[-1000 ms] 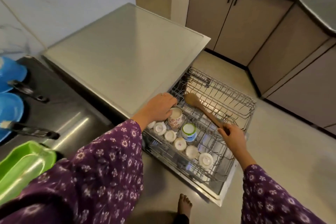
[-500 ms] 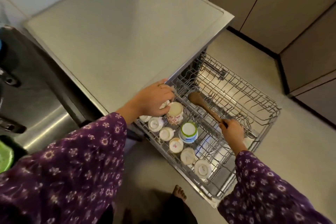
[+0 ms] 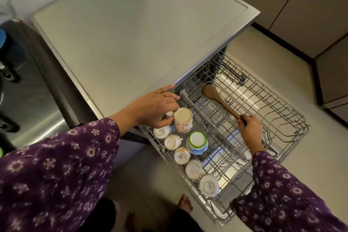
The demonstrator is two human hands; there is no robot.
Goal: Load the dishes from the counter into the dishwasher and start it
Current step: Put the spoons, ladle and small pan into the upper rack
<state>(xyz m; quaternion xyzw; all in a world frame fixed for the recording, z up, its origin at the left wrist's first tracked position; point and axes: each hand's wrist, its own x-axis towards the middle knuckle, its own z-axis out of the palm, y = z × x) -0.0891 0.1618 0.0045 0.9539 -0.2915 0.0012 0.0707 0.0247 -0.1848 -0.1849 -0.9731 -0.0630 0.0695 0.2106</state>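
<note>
Settling a small white cup [image 3: 170, 113] beside the floral mug [image 3: 183, 121] in the dishwasher rack [image 3: 304, 125], my left hand [image 3: 156, 107] has left the mug and now pinches the cup; my right hand [image 3: 249, 128] still grips the wooden spoon [image 3: 212, 96], poised over the rack.

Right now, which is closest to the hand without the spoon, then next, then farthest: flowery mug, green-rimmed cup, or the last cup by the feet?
Head view, from the left hand gripping a small white cup:
1. Flowery mug, beside its fingers.
2. Green-rimmed cup, mid-rack.
3. Last cup, row's end nearest the feet.
</note>
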